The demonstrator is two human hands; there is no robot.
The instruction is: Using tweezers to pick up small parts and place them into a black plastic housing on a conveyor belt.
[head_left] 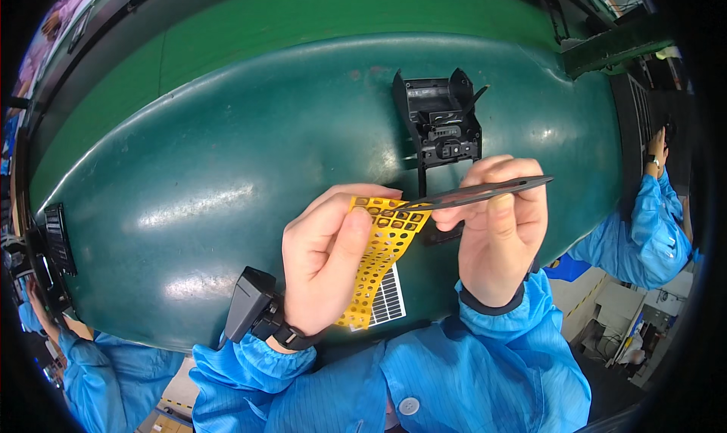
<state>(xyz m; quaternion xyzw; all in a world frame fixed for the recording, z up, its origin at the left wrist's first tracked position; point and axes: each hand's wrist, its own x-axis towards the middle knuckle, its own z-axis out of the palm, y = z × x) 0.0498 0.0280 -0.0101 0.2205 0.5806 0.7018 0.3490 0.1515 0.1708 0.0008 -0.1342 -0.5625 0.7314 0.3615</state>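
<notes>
My left hand (pixel 327 255) pinches a yellow sheet (pixel 379 244) dotted with rows of small dark pads, thumb in front and fingers behind. The sheet curves down toward my body. Black tweezers (pixel 488 193) lie in my right hand (pixel 500 228), between thumb and fingers, roughly level and pointing left. Their tips meet the upper part of the sheet; whether they grip a pad cannot be made out. Beyond my hands a black plastic housing (pixel 443 123) rests on the green table, its inner parts facing up. Partly behind the yellow sheet is a white sheet with black rectangular labels (pixel 391 297).
The green tabletop (pixel 250 145) spreads around my hands. A black slotted part (pixel 57 240) stands at its left edge. Co-workers in blue sleeves sit at the left (pixel 113 380) and right (pixel 640 221). A dark green bar (pixel 617 47) crosses the upper right.
</notes>
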